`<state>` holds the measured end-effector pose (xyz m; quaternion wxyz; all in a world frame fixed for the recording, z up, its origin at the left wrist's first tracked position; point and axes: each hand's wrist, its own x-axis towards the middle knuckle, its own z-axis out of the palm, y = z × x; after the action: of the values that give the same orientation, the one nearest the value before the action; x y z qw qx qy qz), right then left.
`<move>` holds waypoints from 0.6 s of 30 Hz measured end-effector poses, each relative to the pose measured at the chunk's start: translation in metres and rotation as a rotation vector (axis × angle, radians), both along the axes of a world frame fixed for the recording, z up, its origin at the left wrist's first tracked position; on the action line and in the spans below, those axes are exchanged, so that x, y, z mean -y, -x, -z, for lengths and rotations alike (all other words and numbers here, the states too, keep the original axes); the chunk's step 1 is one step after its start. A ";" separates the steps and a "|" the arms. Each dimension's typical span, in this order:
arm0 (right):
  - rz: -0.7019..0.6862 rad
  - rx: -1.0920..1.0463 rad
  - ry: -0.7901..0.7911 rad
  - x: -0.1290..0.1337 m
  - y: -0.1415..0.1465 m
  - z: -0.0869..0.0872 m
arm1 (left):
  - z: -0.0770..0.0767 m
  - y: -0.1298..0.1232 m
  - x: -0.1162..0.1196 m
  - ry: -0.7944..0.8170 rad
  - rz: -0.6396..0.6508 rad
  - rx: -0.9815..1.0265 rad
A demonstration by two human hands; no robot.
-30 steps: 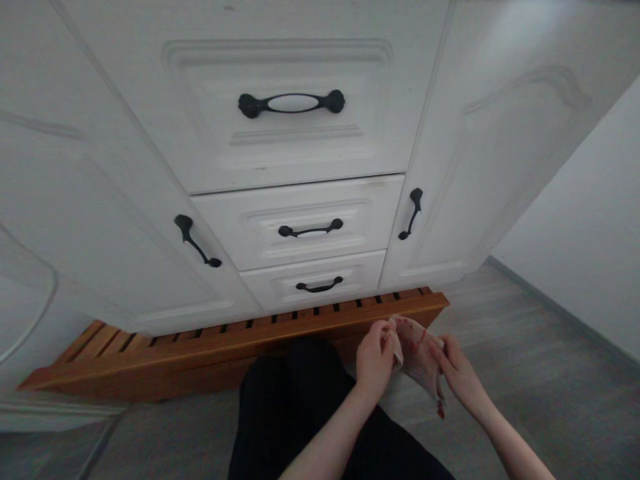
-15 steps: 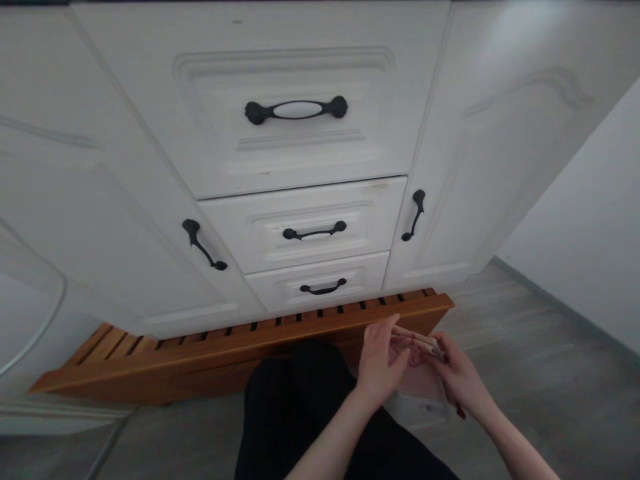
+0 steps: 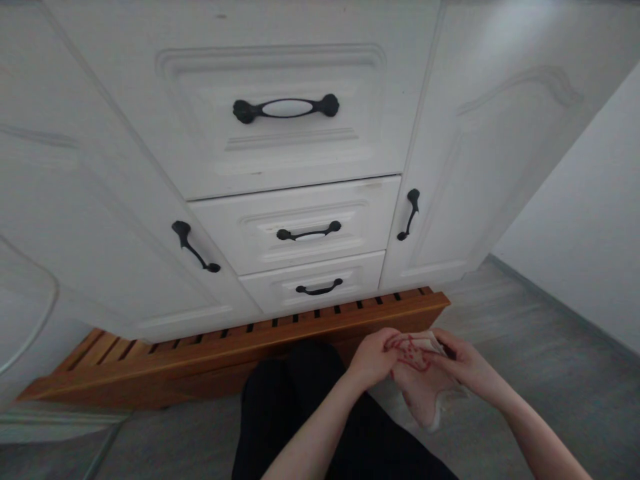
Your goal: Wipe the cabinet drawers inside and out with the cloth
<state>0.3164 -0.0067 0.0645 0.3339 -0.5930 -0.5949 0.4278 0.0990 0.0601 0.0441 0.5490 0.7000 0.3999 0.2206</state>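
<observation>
A pale pink sock (image 3: 423,387) with red markings near its top hangs between my two hands, at the lower right of the view. My left hand (image 3: 373,357) is closed on the left side of its opening. Across from it, my right hand (image 3: 463,367) pinches the right side of the opening, thumb in front. The sock's lower part dangles free over the floor, and its lower end looks whitish. Some of the cuff is covered by my fingers.
A white cabinet (image 3: 310,157) with black-handled drawers and doors stands in front of me. Along its foot runs a low slatted wooden bench (image 3: 240,353). My knees (image 3: 295,393), in black trousers, are against it. Grey flooring (image 3: 515,347) and a white wall (image 3: 590,220) lie to the right.
The sock has turned and opened out, so more of its red-marked top and its hanging foot show. My hands have shifted slightly, still gripping it. The view has moved a little to the right.
</observation>
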 end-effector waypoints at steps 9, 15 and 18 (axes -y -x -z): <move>0.082 0.300 -0.328 0.021 0.058 0.073 | 0.018 -0.006 0.004 0.195 -0.333 0.037; 0.153 0.340 -0.275 0.018 0.062 0.085 | 0.016 -0.008 0.011 0.176 -0.431 0.011; 0.169 0.255 -0.227 0.015 0.057 0.082 | 0.012 0.000 0.011 0.173 -0.389 0.010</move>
<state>0.2594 -0.0217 -0.0173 0.3553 -0.6489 -0.6249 0.2495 0.0991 0.0489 0.0326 0.5559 0.5588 0.5423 0.2909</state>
